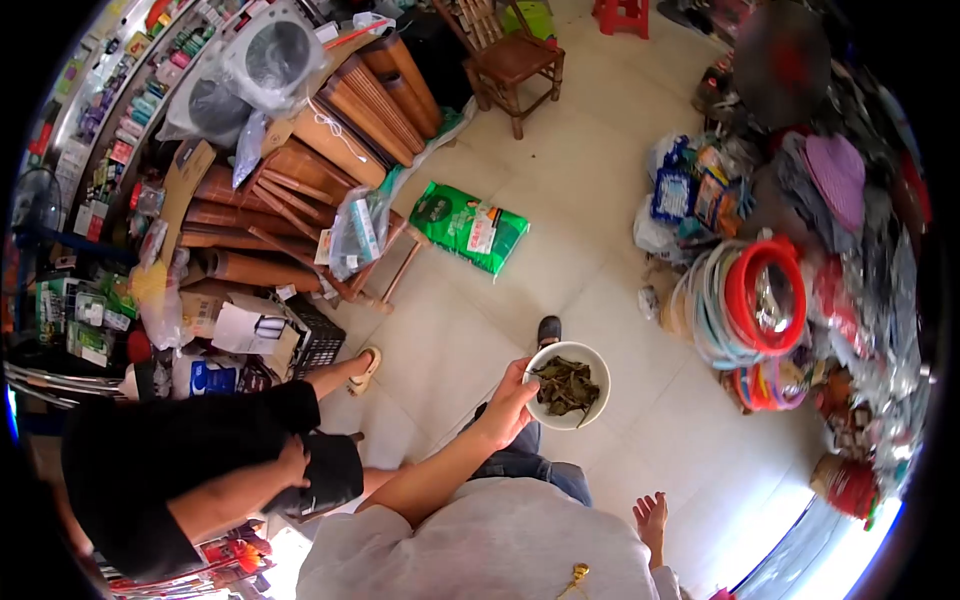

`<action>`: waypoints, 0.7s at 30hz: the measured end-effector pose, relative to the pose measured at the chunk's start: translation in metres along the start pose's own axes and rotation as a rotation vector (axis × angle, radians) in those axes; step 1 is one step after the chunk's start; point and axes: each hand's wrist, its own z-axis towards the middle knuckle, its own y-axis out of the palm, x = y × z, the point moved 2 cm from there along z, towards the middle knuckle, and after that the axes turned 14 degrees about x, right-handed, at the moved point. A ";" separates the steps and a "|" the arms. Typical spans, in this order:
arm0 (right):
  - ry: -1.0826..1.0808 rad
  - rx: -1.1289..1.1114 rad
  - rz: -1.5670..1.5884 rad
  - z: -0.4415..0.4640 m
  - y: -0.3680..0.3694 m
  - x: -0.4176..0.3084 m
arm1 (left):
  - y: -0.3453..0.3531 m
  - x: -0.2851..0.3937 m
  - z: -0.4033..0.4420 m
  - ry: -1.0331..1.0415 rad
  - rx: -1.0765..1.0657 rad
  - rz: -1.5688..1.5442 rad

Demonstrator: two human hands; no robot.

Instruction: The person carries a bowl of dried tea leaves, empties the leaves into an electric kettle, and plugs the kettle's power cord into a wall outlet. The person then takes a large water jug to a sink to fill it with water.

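Note:
My left hand [508, 405] is closed on the rim of a white bowl [570, 423], held out in front of my body. Dark, dried-looking leaves [566, 387], probably tea leaves, lie inside the bowl. Its thumb is at the near side of the rim, while the other fingers are partly hidden under the bowl. My right hand [650, 514] hangs low at my side with its fingers apart and nothing in it. Below the bowl, one of my dark shoes [549, 330] shows on the floor.
To my left stands another person in black [190, 455]. A green packed bag [470, 228] lies on the tiled floor [590, 240], near rolled brown mats [375, 100]. Further off is a wooden chair [513, 62]. Stacked basins [735, 300] and goods line the right side.

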 end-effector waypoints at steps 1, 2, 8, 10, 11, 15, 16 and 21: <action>-0.066 -0.002 -0.139 -0.007 0.016 -0.030 | 0.008 0.010 0.023 -0.007 0.026 -0.021; -0.138 -0.011 -0.268 -0.011 0.046 -0.059 | 0.019 0.027 0.055 -0.005 0.043 -0.038; -0.202 0.031 -0.604 -0.036 0.134 -0.181 | 0.112 0.137 0.183 -0.014 0.015 -0.015; -0.193 0.055 -0.688 -0.028 0.163 -0.212 | 0.141 0.171 0.230 0.062 0.065 0.025; -0.182 0.068 -0.722 -0.023 0.181 -0.225 | 0.159 0.190 0.252 0.056 0.073 -0.054; -0.123 0.092 -0.914 0.025 0.266 -0.269 | 0.194 0.228 0.370 0.044 0.183 -0.144; -0.102 0.071 -0.969 0.043 0.292 -0.278 | 0.211 0.242 0.395 0.073 0.210 -0.108; -0.359 -0.624 -1.161 0.142 0.545 -0.459 | 0.298 0.315 0.522 0.196 0.226 -0.105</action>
